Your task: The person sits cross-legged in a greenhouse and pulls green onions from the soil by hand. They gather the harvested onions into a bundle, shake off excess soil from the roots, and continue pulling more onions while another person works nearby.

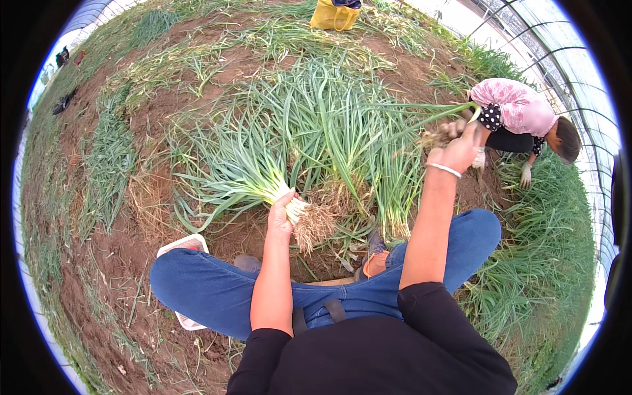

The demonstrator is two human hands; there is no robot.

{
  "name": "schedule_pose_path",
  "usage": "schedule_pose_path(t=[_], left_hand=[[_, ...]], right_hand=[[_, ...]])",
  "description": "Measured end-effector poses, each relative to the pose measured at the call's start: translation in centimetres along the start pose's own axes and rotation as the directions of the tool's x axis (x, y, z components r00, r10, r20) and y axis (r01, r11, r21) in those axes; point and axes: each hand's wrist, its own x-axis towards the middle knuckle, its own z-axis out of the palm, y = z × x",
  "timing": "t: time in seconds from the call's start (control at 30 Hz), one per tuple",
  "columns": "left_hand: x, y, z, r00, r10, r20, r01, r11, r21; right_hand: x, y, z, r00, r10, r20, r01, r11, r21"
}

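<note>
My left hand point(281, 212) is closed around a thick bunch of allium plants point(266, 185), which look like green garlic. Their pale stems meet at my fingers, the tangled brown roots point(313, 224) hang out to the right, and the long leaves fan up and left. Raised at the right, my right hand point(461, 148) grips at least one allium stalk point(475, 113). Its leaves stretch left, and blurred roots point(434, 139) show beside the fingers. Before me lies a broad heap of the same plants point(306, 113), with another bundle point(397, 197) near my right knee.
A person in a pink top point(511, 101) bends over standing plants point(543, 207) at the right. A white plastic basket point(197, 240) sits partly under my left knee. Farther off stands a yellow bag point(335, 16). Brown soil point(106, 276) bears scattered leaves; greenhouse hoops point(563, 49) arch overhead.
</note>
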Motion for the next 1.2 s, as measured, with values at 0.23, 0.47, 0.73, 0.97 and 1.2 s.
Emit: schedule_pose_path(t=[0.23, 0.47, 0.73, 0.97, 1.2], left_hand=[[0.2, -1.7, -0.2, 0.998, -0.027, -0.059, 0.023, 0.997, -0.079], [-1.6, -1.8, 0.0, 0.992, 0.057, -0.114, -0.025, 0.965, 0.261], [-2.1, 3.3, 2.0, 0.982, 0.136, -0.131, -0.072, 0.912, 0.404], [-1.2, -0.2, -0.1, 0.981, -0.037, -0.189, 0.093, 0.95, 0.298], [-0.1, -0.4, -0.1, 0.99, -0.119, -0.069, 0.131, 0.971, 0.2]], right_hand=[[-8.8, 10.7, 3.0, 0.567, 0.543, 0.619, 0.313, 0.553, -0.772], [-16.9, 14.0, -10.9, 0.146, 0.983, 0.107, 0.066, 0.099, -0.993], [-9.0, 17.4, -24.2, 0.76, 0.649, -0.036, 0.131, -0.207, -0.969], [-12.2, 17.6, -23.7, 0.788, 0.605, 0.118, 0.251, -0.14, -0.958], [-13.2, 15.4, -14.8, 0.408, 0.784, 0.468, 0.169, 0.438, -0.883]])
